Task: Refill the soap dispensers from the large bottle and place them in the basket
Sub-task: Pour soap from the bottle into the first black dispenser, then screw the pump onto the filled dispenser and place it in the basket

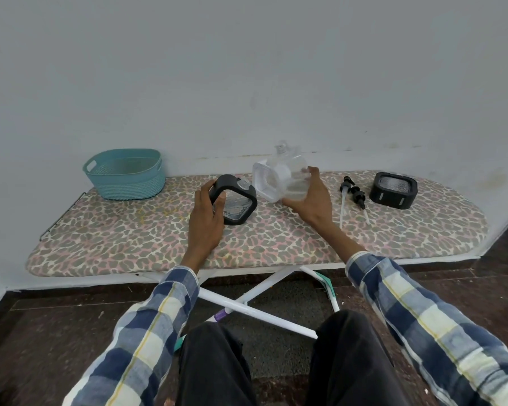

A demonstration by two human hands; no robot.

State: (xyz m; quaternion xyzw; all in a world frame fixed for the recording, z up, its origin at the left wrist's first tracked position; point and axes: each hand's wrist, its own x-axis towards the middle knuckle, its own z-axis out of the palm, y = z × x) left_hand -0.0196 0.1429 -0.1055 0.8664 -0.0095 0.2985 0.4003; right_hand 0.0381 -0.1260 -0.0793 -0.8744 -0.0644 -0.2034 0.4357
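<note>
Gripping a tilted black-framed dispenser [235,201] on the ironing board [129,241], the left hand [207,218] curls around it; the right hand [308,197] clasps the clear bottle [279,178], tipped sideways.

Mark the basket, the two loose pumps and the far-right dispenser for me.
basket [129,183]: head view, front wall.
loose pumps [353,192]: head view, black heads.
far-right dispenser [393,197]: head view, black front side.

Home room: leopard-print ironing board [159,238] used as table, against bare white wall [247,68], dark stone floor [41,332] under the board.
</note>
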